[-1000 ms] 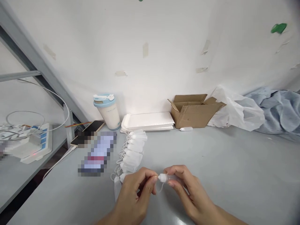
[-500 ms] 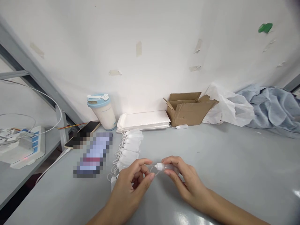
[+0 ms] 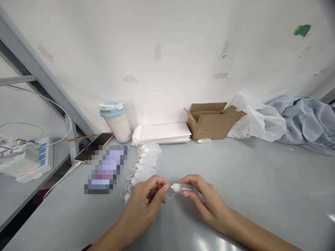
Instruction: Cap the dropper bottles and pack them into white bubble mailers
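Head view: above the smooth grey tabletop [image 3: 248,181], the person's right hand [image 3: 213,205] grips a small translucent plastic dropper bottle [image 3: 185,188] lengthwise between thumb and curled fingers, its white conical nozzle [image 3: 175,188] pointing left. The left hand [image 3: 145,200] has thumb and forefinger pinched together right by the nozzle's tip; a thin, pale plastic tether [image 3: 171,197] loops from the bottle's neck towards them, though what sits between those fingertips cannot be told. The step in hand looks like fine work at the nozzle end, with the right hand as the holder. The next move would seem to call for a steady bottle, the left fingertips in line with the tip, and light pressure, since the soft wall could squash.
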The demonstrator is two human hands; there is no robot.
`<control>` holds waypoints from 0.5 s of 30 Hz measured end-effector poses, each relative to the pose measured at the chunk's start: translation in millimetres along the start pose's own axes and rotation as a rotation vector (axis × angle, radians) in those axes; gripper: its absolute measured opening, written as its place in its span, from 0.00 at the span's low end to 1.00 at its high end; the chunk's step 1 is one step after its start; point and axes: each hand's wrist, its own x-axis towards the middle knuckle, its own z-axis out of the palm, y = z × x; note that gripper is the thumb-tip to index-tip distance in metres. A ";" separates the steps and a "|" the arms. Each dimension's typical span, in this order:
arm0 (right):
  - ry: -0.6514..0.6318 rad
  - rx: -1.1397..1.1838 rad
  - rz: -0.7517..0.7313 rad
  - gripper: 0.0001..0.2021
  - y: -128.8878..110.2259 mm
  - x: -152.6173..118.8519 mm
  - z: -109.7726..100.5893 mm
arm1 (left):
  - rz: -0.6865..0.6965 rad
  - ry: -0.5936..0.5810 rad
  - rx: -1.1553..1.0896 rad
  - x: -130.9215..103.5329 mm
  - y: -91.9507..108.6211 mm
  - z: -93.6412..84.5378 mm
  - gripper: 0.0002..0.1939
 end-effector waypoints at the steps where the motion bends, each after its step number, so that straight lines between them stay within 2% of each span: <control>1: 0.001 -0.010 -0.004 0.06 1.8 1.0 -1.6 | -0.005 0.032 -0.010 1.7 -0.9 -4.0 0.13; 5: 0.058 -0.113 0.028 0.08 16.2 9.5 -13.9 | -0.063 0.254 -0.098 13.2 -11.4 -29.2 0.12; 7: 0.123 -0.279 0.069 0.09 30.5 15.8 -23.3 | -0.077 0.410 -0.186 20.5 -20.7 -43.2 0.12; 9: 0.160 -0.443 0.102 0.10 49.7 22.4 -34.2 | -0.078 0.491 -0.260 27.2 -30.3 -54.4 0.14; 12: 0.183 -0.545 0.078 0.13 81.9 31.6 -51.0 | -0.109 0.483 -0.283 34.5 -39.5 -62.8 0.18; 15: 0.199 -0.636 0.071 0.16 108.2 37.6 -62.8 | -0.129 0.437 -0.260 39.4 -42.0 -63.1 0.19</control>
